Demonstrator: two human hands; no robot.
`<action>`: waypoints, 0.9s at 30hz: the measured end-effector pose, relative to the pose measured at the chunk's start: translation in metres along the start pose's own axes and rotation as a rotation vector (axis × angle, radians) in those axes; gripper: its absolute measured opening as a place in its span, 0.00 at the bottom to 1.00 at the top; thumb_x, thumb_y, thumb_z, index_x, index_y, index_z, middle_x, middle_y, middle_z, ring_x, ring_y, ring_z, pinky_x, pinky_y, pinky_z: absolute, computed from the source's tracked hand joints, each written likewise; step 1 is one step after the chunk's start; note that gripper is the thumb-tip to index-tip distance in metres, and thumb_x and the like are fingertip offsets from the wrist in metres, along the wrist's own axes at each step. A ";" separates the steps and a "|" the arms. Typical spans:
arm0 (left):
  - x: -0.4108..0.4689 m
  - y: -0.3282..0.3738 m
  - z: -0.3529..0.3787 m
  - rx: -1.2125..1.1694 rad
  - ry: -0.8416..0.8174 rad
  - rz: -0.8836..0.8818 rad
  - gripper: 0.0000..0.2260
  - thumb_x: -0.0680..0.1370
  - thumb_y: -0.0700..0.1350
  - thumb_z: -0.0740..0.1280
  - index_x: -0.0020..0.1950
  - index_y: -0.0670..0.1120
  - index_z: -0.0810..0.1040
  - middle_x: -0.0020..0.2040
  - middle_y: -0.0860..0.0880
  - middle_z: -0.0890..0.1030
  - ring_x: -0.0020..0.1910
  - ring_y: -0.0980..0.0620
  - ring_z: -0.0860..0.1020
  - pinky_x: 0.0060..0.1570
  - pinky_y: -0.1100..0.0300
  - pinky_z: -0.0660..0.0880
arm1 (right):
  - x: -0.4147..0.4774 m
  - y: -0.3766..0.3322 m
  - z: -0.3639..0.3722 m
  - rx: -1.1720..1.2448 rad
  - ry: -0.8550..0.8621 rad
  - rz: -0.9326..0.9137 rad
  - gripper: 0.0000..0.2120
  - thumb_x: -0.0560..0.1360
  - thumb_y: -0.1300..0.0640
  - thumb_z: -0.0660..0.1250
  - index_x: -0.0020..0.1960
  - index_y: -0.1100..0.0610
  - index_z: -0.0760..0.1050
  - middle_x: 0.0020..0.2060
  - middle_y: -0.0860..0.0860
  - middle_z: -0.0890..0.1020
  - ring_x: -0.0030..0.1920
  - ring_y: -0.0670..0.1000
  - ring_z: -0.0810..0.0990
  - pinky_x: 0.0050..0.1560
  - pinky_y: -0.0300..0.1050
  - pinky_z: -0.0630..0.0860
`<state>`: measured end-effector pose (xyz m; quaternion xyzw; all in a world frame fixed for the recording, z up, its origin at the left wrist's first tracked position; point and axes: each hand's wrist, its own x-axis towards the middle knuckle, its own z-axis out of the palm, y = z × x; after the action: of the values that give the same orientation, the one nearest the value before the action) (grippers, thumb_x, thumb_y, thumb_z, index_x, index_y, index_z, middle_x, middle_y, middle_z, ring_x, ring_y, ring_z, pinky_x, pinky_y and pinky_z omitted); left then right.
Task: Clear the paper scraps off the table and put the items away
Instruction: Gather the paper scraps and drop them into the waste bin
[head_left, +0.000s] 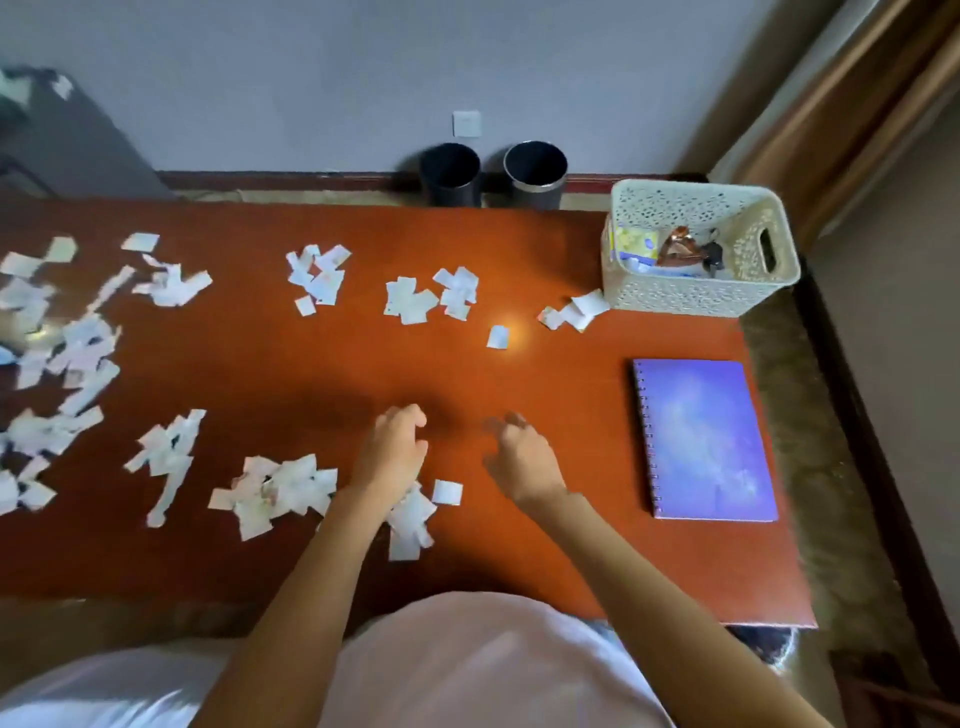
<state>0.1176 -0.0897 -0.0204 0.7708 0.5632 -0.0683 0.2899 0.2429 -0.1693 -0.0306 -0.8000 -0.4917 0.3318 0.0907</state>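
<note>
White paper scraps lie scattered over the red-brown table (322, 374): a pile at the front centre (280, 491), a small heap under my left wrist (413, 519), clusters at the back (319, 278) (431, 296) and many at the left (67, 353). My left hand (395, 447) hovers over the table with fingers curled, holding nothing I can see. My right hand (522, 457) is beside it, fingers loosely spread and empty. A purple spiral notebook (706, 439) lies flat at the right.
A cream perforated basket (763, 286) with small items inside stands at the back right corner. Two dark round bins (449, 174) (535, 174) sit on the floor behind the table against the wall. The table's right edge drops to the carpet.
</note>
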 end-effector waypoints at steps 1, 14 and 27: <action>-0.001 -0.023 0.001 0.024 -0.013 -0.044 0.14 0.78 0.40 0.64 0.64 0.43 0.73 0.64 0.44 0.74 0.64 0.46 0.72 0.60 0.56 0.72 | 0.002 -0.012 0.017 -0.016 -0.059 0.007 0.20 0.75 0.64 0.61 0.67 0.57 0.69 0.63 0.59 0.70 0.56 0.63 0.78 0.54 0.51 0.74; -0.012 -0.146 0.024 0.016 -0.011 -0.129 0.26 0.73 0.37 0.70 0.69 0.45 0.65 0.69 0.42 0.62 0.66 0.45 0.66 0.58 0.61 0.73 | 0.004 -0.061 0.096 0.005 -0.026 0.349 0.13 0.75 0.66 0.64 0.59 0.64 0.67 0.59 0.60 0.68 0.53 0.64 0.78 0.52 0.52 0.74; -0.003 -0.114 0.018 -0.316 0.058 -0.112 0.08 0.77 0.36 0.64 0.55 0.36 0.74 0.51 0.41 0.79 0.49 0.47 0.76 0.38 0.67 0.68 | 0.019 -0.040 0.067 0.320 0.161 0.225 0.08 0.73 0.68 0.63 0.52 0.65 0.74 0.39 0.58 0.78 0.39 0.56 0.74 0.35 0.43 0.71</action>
<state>0.0169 -0.0790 -0.0757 0.6846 0.6171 0.0274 0.3870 0.1781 -0.1458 -0.0715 -0.8492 -0.3317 0.3484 0.2180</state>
